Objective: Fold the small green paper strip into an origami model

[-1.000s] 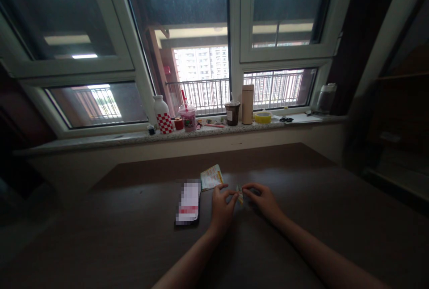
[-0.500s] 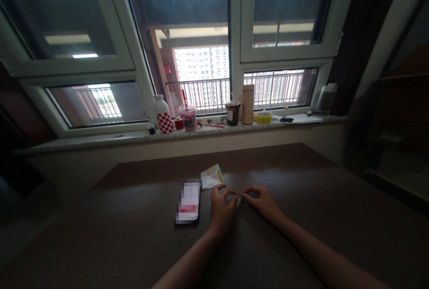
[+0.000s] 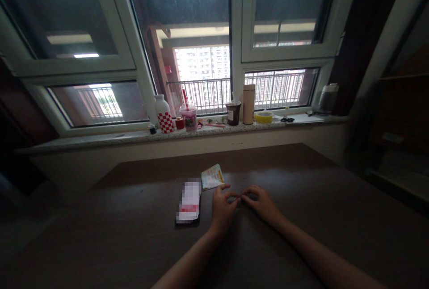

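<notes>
My left hand (image 3: 224, 206) is closed in a pinch above the dark brown table (image 3: 140, 249), its fingertips meeting those of my right hand (image 3: 263, 203). My right hand pinches too, thumb against forefinger. Whatever lies between the fingertips is too small and too covered to name. Just beyond my left hand is a printed paper packet or card (image 3: 212, 177) with yellow and green edges. Left of that hand a phone (image 3: 189, 202) lies face up with its screen lit and blurred.
Along the stone windowsill (image 3: 134, 139) stand a checkered bottle (image 3: 165, 117), a pink cup with a straw (image 3: 188, 117), a dark drink cup (image 3: 233, 114), a tan flask (image 3: 248, 105), a yellow tape roll (image 3: 263, 117), black scissors (image 3: 287, 119) and a clear jug (image 3: 327, 99).
My fingertips have come closer together. The small, partly shiny piece that showed between them half a second ago is now hidden. Phone and paper stay put.
</notes>
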A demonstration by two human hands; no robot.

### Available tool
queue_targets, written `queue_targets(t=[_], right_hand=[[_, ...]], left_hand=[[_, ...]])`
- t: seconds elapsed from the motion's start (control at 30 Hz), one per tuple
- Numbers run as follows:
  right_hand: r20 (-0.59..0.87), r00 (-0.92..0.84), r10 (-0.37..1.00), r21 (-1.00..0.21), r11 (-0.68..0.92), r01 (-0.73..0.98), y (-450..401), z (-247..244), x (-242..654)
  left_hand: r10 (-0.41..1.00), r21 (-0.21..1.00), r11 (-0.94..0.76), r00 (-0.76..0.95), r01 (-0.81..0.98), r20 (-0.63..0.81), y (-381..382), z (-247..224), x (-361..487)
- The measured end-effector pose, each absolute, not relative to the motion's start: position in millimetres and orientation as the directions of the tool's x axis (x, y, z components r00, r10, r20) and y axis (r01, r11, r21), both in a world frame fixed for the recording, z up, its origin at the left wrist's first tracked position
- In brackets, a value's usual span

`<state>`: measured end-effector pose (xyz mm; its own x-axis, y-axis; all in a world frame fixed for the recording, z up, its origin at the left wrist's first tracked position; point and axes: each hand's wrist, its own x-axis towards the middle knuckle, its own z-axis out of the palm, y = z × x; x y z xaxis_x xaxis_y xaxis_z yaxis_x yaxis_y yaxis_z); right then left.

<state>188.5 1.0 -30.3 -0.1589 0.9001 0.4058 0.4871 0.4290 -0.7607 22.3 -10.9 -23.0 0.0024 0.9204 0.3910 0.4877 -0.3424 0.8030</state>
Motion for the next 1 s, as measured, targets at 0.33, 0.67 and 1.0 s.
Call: queue_targets(t=[0.33,0.67,1.0], right_hand=[[0.424,-0.174,0.889,-0.743,0.451,0.494,-0.4,-26.9,187.6],[0.471,-0.188,0.862,-0.650,0.483,0.586,-3.0,-25.8,186.2],[0.515,-0.173,0.839,-0.626,0.506,0.593,-8.0,-22.6,184.3]], left_hand=[[0.925,0.791,-0.331,0.013,0.514,0.379,-13.2,-20.6,24.1],[0.918,0.762,-0.354,0.046,0.543,0.394,-13.4,-14.0,24.6],[0.955,0.822,-0.275,0.045,0.499,0.293,-18.4,-7.4,25.8]])
